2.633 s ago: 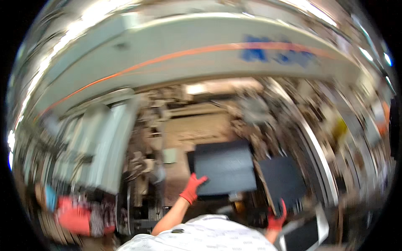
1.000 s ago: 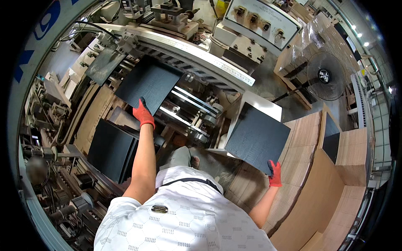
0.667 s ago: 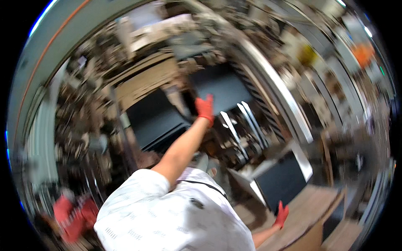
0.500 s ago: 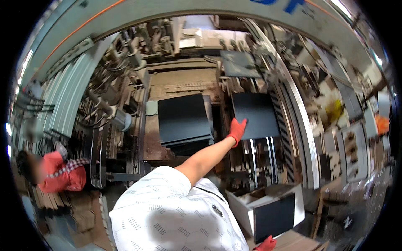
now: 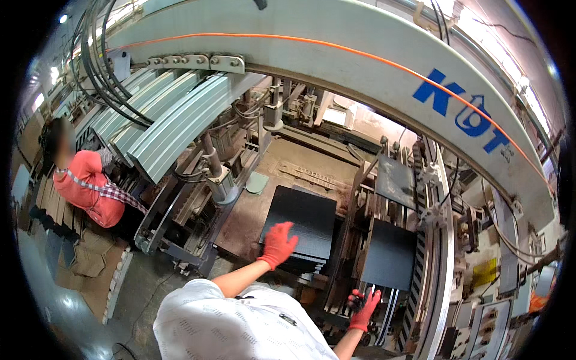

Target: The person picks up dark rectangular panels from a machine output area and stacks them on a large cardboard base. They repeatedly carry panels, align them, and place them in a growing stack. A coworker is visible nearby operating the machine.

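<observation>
A stack of sheets lay on the machine's feed surface, in the middle. The left hand rested on the near edge of this stack. To the right of the stack, behind a frame rail, one single sheet stood upright in the machine. The right hand was just below this sheet, at its lower edge. Far to the left, another person stood beside the machine, on the floor.

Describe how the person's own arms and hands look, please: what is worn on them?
Both hands wear red-orange gloves with a knitted look: the left hand and the right hand. The gloves end at the wrists, and the forearms are bare. The person wears a white short-sleeved shirt with a fine pattern of small dark marks. No watch or other markings are visible.
</observation>
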A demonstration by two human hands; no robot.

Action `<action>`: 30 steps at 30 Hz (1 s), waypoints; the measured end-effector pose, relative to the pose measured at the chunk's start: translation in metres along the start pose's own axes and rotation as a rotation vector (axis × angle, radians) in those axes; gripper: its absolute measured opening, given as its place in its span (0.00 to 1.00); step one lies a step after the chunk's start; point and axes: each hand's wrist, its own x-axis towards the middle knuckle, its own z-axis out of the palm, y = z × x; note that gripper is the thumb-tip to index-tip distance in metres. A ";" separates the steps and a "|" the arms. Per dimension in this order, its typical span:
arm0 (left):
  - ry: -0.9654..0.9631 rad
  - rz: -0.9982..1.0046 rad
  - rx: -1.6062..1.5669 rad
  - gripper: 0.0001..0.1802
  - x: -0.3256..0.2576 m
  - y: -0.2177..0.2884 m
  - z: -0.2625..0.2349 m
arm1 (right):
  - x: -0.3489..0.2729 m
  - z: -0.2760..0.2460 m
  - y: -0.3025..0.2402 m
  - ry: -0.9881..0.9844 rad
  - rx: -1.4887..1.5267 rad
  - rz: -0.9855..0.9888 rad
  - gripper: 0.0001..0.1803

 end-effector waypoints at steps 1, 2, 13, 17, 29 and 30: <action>0.103 -0.062 0.124 0.26 0.004 -0.009 -0.005 | 0.047 -0.025 0.016 -0.092 0.185 0.095 0.23; 0.210 -0.135 0.262 0.28 0.007 -0.022 -0.009 | 0.073 -0.020 0.023 -0.002 0.168 0.047 0.22; -0.028 -0.536 0.127 0.23 0.003 -0.103 0.004 | 0.135 0.008 0.040 0.360 0.163 -0.118 0.23; -0.099 -0.634 0.019 0.25 0.012 -0.121 -0.006 | 0.127 0.013 0.044 0.283 0.154 -0.188 0.26; -0.532 -0.312 -0.118 0.26 -0.094 -0.234 -0.071 | 0.153 -0.015 0.075 0.456 0.153 -0.228 0.28; -0.493 0.006 0.059 0.32 -0.108 -0.255 -0.071 | 0.166 -0.019 0.077 0.448 0.179 -0.238 0.28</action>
